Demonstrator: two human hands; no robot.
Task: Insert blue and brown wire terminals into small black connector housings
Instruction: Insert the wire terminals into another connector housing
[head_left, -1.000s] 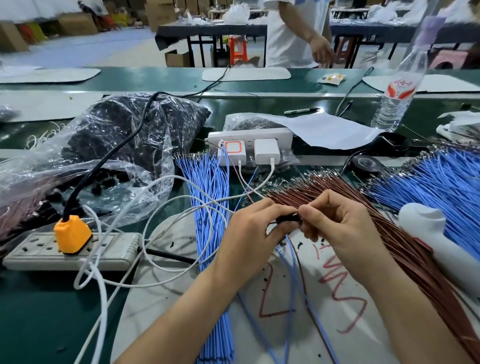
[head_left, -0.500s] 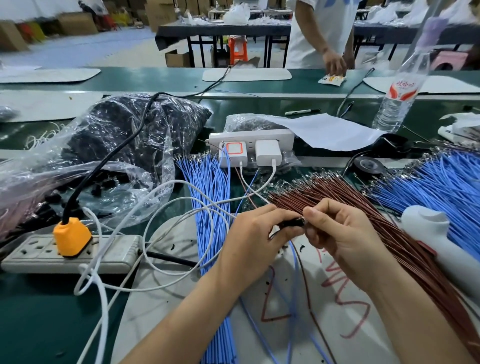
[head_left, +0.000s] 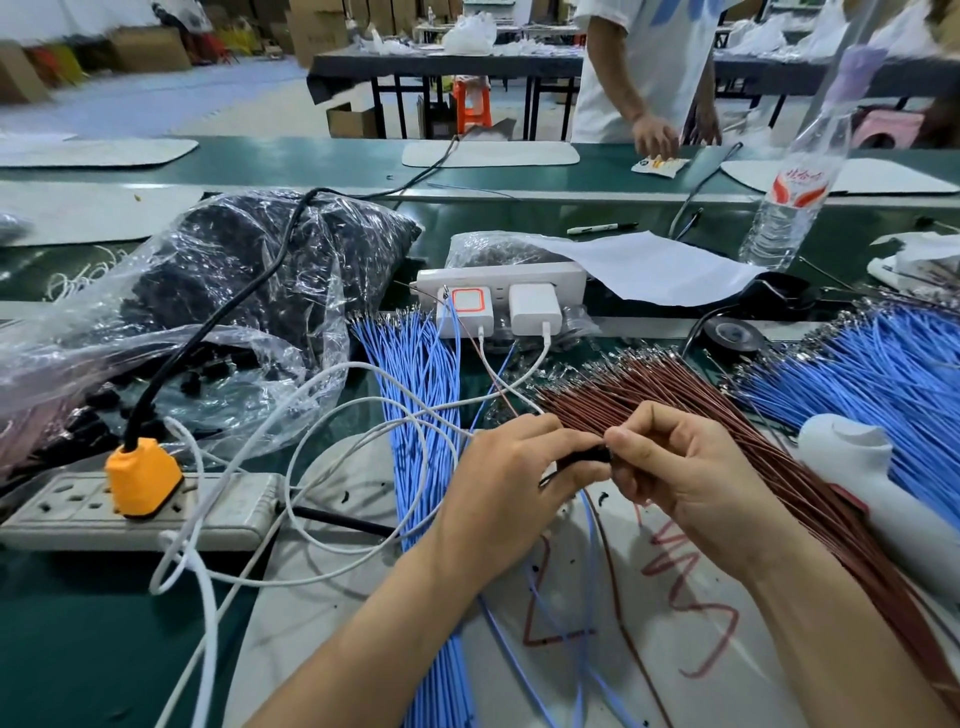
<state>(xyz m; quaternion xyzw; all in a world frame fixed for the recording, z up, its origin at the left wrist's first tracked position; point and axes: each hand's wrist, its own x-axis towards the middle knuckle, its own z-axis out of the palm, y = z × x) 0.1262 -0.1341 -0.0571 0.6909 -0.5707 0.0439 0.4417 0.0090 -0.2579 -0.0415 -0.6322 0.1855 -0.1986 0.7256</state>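
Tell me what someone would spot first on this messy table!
Probably the left hand and right hand in the middle, pinching a small black connector housing between them. Then the blue wires fanned out behind the left hand, the brown wires behind the right, and the orange plug at the left.

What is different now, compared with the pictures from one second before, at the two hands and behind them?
The person across the bench reached down to the small packet on the far table. The left hand and right hand barely shifted and still pinch the black connector housing between them. The blue wire bundle, brown wire bundle and power strip stayed in place.
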